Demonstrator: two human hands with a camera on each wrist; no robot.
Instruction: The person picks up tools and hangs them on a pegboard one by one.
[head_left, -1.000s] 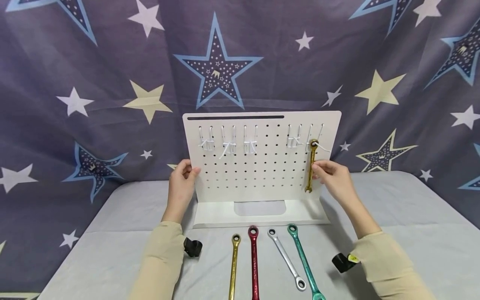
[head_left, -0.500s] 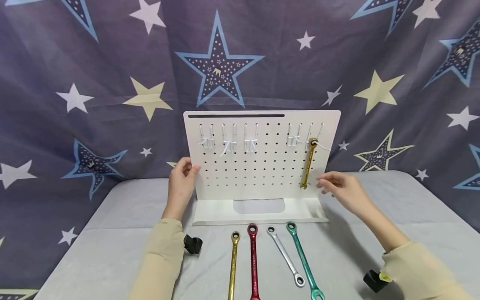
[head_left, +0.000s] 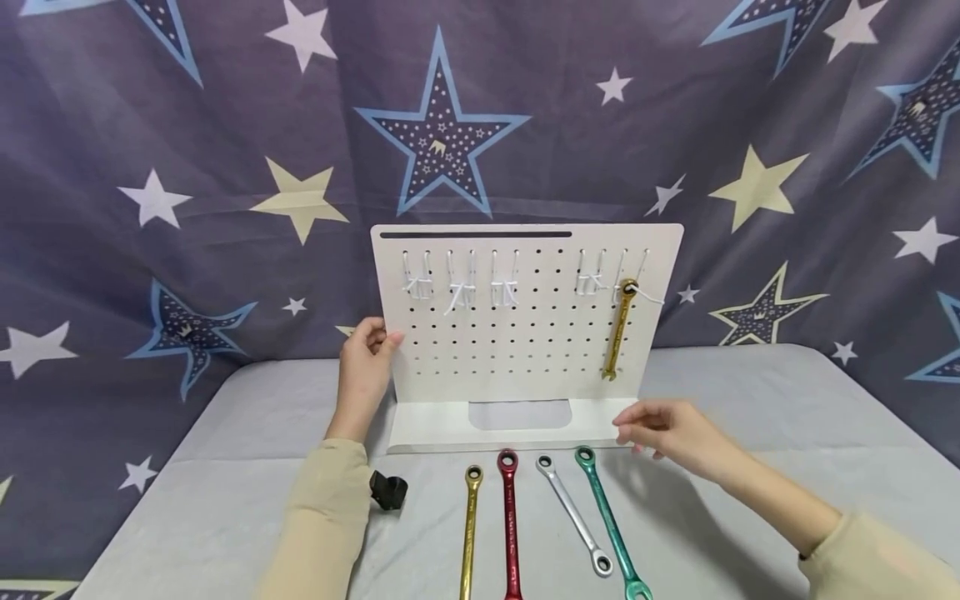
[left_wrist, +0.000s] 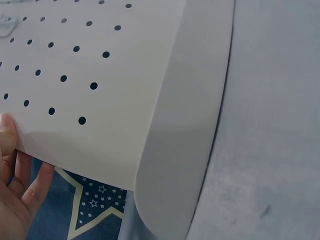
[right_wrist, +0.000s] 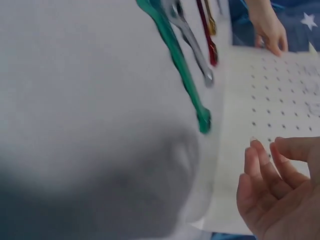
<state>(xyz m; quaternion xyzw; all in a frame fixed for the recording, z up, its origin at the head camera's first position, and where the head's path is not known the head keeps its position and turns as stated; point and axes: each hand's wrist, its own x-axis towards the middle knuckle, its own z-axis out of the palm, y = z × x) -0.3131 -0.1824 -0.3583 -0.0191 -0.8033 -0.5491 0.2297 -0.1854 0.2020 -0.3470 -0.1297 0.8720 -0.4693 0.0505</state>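
My left hand point(head_left: 365, 367) pinches the left edge of a white pegboard point(head_left: 517, 385), thumb in front and fingers behind, as the left wrist view also shows. A gold wrench point(head_left: 618, 333) hangs from the board's rightmost hook point(head_left: 647, 293), tilted slightly, its open end downward. My right hand point(head_left: 671, 433) holds nothing; its fingers are loosely bent in front of the right end of the board's base. On the table before the board lie a green wrench point(head_left: 611, 521), a silver wrench point(head_left: 573, 515), a red wrench point(head_left: 511, 525) and a second gold wrench point(head_left: 469, 533).
More white wire hooks, such as the left one point(head_left: 417, 283), carry no tools along the board's upper part. Grey cloth covers the table point(head_left: 787, 433). Behind it hangs a dark curtain point(head_left: 525, 50) with stars.
My right hand has let go of the hanging gold wrench, drawn back from it and moved down toward the board's base. The wrench's lower end swung left. My left hand stays on the board.
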